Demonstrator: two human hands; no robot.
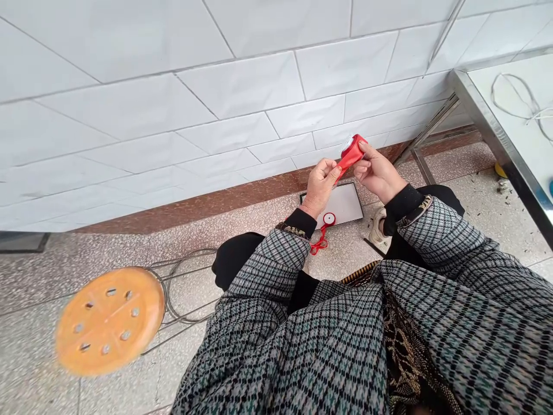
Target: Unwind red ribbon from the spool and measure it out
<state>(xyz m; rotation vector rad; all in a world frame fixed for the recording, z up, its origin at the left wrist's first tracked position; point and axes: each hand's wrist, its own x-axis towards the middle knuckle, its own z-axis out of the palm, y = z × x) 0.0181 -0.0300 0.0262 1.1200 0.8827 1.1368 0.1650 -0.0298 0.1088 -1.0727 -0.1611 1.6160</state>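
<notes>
My right hand (377, 172) grips a spool of red ribbon (352, 148), held up in front of the tiled wall. My left hand (320, 185) pinches the ribbon's free end just left of and below the spool, so a short red strip stretches between the two hands. Below them, on the floor, a second small red ribbon spool (329, 219) lies on a white board (345, 202), with loose red ribbon (318, 242) trailing off its edge. Both my sleeves are checked grey with black cuffs.
An orange round stool seat (110, 320) on a wire frame stands on the floor at the left. A steel-edged table (503, 138) with a white cord (518, 98) on top is at the right. The white tiled wall (216, 104) runs close ahead.
</notes>
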